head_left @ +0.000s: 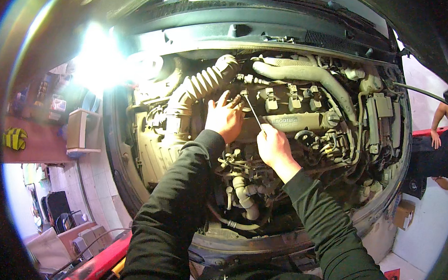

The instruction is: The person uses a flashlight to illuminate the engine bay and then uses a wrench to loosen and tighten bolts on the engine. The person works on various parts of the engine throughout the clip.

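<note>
My right hand (274, 147) is closed around a screwdriver (254, 112); its handle is hidden in my fist. The thin metal shaft slants up and left, and its tip reaches the leftmost ignition coil (244, 93) on the engine. My left hand (226, 118) lies palm down just left of that coil, fingers spread, with fingertips beside the tip of the shaft. To the right, several more ignition coils (271, 100) stand in a row along the dusty engine cover (302, 121). Whether the tip touches the coil or its connector is too small to tell.
A ribbed air intake hose (201, 86) curves left of my hands. A thick pipe (300, 70) runs behind the coils. The oil cap (332, 118) sits at the cover's right end. A bright lamp (95, 60) glares at left. Another person's hand (435, 139) shows at far right.
</note>
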`<state>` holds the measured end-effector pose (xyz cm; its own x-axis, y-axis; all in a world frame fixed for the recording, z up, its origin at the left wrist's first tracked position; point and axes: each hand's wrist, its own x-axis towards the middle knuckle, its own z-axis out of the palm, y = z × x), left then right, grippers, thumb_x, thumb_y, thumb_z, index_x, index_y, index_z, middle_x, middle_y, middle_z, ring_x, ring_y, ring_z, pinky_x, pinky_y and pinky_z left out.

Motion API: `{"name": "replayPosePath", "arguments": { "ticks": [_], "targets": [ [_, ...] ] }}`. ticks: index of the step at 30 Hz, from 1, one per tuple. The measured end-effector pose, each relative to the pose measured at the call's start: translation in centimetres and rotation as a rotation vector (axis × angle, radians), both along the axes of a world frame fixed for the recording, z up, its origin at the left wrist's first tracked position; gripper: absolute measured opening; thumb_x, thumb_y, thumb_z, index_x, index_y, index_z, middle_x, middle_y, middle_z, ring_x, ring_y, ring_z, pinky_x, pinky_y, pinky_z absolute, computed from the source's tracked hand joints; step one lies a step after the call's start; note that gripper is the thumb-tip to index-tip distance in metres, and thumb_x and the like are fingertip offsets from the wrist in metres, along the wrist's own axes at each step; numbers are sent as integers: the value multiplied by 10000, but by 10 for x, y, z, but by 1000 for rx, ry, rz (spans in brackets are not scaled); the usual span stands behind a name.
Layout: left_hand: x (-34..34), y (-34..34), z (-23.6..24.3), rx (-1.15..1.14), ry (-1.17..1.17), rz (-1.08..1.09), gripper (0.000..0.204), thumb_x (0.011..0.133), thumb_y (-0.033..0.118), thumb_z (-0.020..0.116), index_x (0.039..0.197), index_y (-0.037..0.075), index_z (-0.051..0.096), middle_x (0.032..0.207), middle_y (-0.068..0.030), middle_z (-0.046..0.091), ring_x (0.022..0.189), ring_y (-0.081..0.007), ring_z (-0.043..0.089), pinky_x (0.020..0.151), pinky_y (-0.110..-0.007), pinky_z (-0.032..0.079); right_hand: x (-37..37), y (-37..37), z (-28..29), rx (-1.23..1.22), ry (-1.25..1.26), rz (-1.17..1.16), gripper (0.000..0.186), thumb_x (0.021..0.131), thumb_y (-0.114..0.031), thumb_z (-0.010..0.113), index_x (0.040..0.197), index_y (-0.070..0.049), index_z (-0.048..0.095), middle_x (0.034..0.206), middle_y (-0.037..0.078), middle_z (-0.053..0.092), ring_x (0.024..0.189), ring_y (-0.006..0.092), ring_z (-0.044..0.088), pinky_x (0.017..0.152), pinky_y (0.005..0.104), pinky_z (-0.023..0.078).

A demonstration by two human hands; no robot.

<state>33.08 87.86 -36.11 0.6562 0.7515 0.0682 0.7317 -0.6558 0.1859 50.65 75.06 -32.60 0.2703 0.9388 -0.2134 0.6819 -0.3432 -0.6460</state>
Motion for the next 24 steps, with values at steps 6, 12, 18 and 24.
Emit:
{"name": "replayPosePath", "arguments": {
  "ticks": [6, 12, 18, 24],
  "targets": [
    [1, -1, 12, -13, 84, -73, 465, 1102, 306, 584, 1499, 96, 703, 1671, -75, 593, 1660, -378, 354, 1181, -801, 348, -1, 5, -4, 13, -118, 26, 391, 1083, -257, 553, 1334, -16, 732, 1121, 316, 783, 1084, 500, 760, 971, 580, 605],
    [8, -2, 16, -20, 98, -70, 495, 1097, 335, 585, 1514, 90, 689, 1670, -89, 586, 1677, -376, 329, 1208, -819, 313, -3, 6, -12, 91, -86, 37, 383, 1071, -233, 561, 1324, 4, 723, 1173, 314, 778, 1127, 495, 750, 1003, 564, 598],
    [19, -14, 5, 81, -35, 10, 454, 1071, 380, 598, 1365, 88, 784, 1616, -84, 634, 1629, -379, 388, 1152, -799, 340, -7, 6, -13, -17, -113, 81, 419, 1039, -189, 587, 1364, 47, 707, 1207, 339, 763, 1153, 505, 739, 1033, 547, 585],
    [20, -22, -2, 94, -79, 45, 414, 1037, 365, 641, 1290, 79, 798, 1539, -117, 676, 1597, -382, 425, 1152, -760, 341, -7, 4, -16, 43, -91, 41, 415, 1051, -192, 594, 1366, 54, 708, 1207, 340, 763, 1152, 509, 736, 1039, 542, 581]
  ]
}}
